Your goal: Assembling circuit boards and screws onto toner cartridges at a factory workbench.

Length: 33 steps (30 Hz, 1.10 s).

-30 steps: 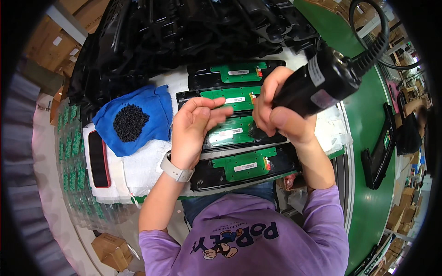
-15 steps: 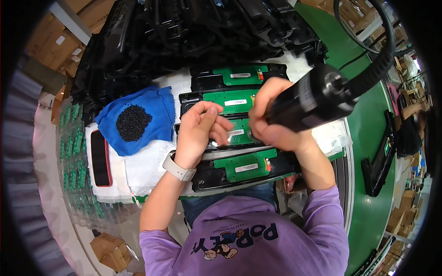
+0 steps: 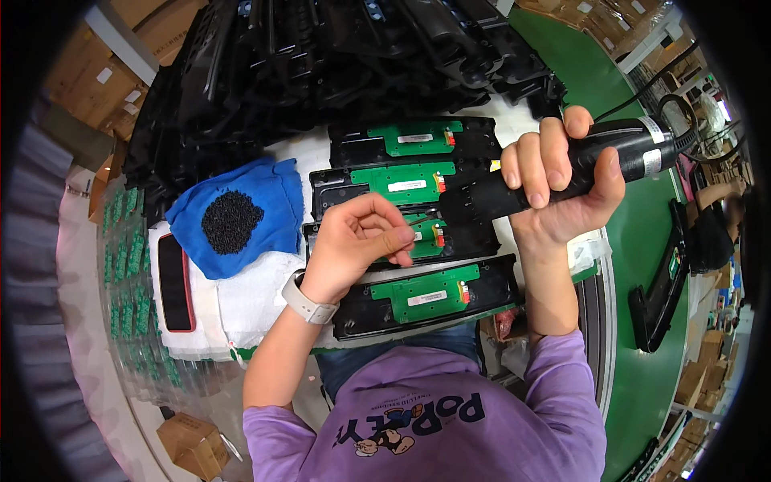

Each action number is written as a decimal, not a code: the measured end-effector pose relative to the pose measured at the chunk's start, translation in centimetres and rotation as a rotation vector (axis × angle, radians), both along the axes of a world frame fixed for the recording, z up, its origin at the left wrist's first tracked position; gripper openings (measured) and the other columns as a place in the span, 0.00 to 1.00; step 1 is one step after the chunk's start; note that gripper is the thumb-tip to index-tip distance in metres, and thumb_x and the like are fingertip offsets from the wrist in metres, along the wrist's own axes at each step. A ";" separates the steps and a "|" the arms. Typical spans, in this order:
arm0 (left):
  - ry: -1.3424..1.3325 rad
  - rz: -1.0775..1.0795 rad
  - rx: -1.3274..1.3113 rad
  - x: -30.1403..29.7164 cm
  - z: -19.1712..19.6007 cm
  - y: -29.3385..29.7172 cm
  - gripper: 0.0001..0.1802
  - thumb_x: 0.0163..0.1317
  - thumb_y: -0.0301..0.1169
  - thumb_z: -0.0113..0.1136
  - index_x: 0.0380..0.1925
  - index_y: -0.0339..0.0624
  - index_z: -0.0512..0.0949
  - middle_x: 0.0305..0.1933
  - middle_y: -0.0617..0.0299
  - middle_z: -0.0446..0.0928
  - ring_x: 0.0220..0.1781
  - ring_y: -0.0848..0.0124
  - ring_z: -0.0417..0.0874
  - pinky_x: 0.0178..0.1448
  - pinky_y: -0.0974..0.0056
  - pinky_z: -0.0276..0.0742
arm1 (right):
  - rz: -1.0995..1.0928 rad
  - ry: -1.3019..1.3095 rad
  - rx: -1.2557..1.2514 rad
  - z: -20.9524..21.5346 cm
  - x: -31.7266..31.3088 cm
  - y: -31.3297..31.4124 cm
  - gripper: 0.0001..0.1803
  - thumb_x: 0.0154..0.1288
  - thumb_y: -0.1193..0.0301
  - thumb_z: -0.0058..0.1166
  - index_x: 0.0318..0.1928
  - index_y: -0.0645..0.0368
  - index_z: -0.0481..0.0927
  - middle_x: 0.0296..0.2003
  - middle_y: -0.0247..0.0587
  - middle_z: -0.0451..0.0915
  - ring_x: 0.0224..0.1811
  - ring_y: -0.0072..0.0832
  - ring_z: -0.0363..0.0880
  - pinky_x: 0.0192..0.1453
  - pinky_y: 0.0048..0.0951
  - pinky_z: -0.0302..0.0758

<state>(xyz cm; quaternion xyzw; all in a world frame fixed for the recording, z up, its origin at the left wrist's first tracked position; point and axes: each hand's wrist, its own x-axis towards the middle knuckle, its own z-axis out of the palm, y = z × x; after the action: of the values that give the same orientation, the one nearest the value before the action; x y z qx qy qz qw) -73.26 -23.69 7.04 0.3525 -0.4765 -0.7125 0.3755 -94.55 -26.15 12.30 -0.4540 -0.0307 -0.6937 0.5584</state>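
My right hand (image 3: 560, 220) grips a black electric screwdriver (image 3: 566, 169), held sideways with its bit pointing left. Close to the bit are the fingertips of my left hand (image 3: 359, 241), pinched together; whatever they hold is too small to make out. Below both hands lie several black plastic housings in a column, each bearing a green circuit board. The tool and my left fingers partly cover the third circuit board (image 3: 434, 235). Nearest me is another circuit board (image 3: 434, 294) in its housing. Further off lie a second board (image 3: 405, 178) and the farthest one (image 3: 418, 138).
Small black screws (image 3: 231, 221) are heaped on a blue cloth (image 3: 281, 193) at the left. Beside it rests a phone (image 3: 175, 281) with a red edge. Black plastic parts (image 3: 345, 64) are piled at the back. A cardboard box (image 3: 193, 444) stands lower left.
The screwdriver has swung from leaning over the boards to lying nearly level, moving right with my right hand. My left fingers have closed from loosely curled into a pinch near its bit.
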 end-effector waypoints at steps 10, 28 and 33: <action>-0.035 0.003 -0.010 -0.2 -0.3 0.2 0.05 0.58 0.24 0.58 0.29 0.33 0.75 0.26 0.57 0.78 0.24 0.74 0.79 0.30 0.73 0.76 | 0.026 0.025 0.004 -0.2 0.5 0.1 0.17 0.65 0.57 0.41 0.43 0.58 0.68 0.18 0.31 0.67 0.13 0.22 0.64 0.26 0.30 0.67; 0.068 0.038 0.013 0.4 -0.2 0.1 0.06 0.60 0.25 0.55 0.32 0.32 0.76 0.26 0.56 0.78 0.22 0.74 0.78 0.28 0.73 0.75 | -0.059 -0.024 0.114 0.6 1.7 0.2 0.17 0.65 0.57 0.39 0.42 0.56 0.72 0.17 0.31 0.67 0.14 0.23 0.63 0.27 0.31 0.67; -0.042 0.011 -0.057 0.1 -0.1 0.2 0.07 0.61 0.26 0.55 0.30 0.31 0.76 0.24 0.57 0.78 0.19 0.74 0.77 0.25 0.74 0.74 | -0.088 0.047 0.152 1.3 2.1 0.3 0.15 0.65 0.59 0.40 0.41 0.57 0.72 0.16 0.31 0.66 0.13 0.23 0.63 0.24 0.31 0.66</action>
<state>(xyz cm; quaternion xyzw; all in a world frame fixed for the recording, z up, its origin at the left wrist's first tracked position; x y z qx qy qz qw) -73.11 -23.50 6.97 0.3589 -0.5024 -0.6892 0.3792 -92.44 -25.88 13.57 -0.4275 0.0552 -0.7069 0.5608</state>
